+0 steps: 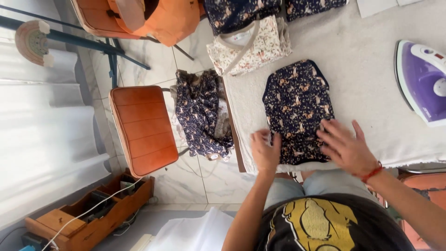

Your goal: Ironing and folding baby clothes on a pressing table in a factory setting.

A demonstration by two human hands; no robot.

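A person stands at a counter (371, 74) padded with a pale cloth, seen from a camera on their head looking straight down. Both hands lie flat on a dark navy garment (297, 102) printed with small orange and cream animals. The left hand (265, 151) presses its near left corner, fingers loosely curled over the hem, gripping nothing that can be seen. The right hand (346, 148), with a red cord bracelet (371, 173) at the wrist, lies open with fingers spread on the near right part (slightly blurred). The hands sit apart, one at each side, which seems meant to keep the fabric smooth and flat against the padding.

Beyond the hands, just past the garment's far edge, rests a cream garment (251, 46) in a similar print, and beyond that more navy printed pieces (241, 11) at the counter's far end. Well off to the right of the right hand stands a purple and white steam iron (423, 81). To the left of the left hand, off the counter's edge, another navy printed garment (202, 114) hangs bunched, next to an orange cushioned chair (144, 130). Nothing lies between the hands and the fabric.
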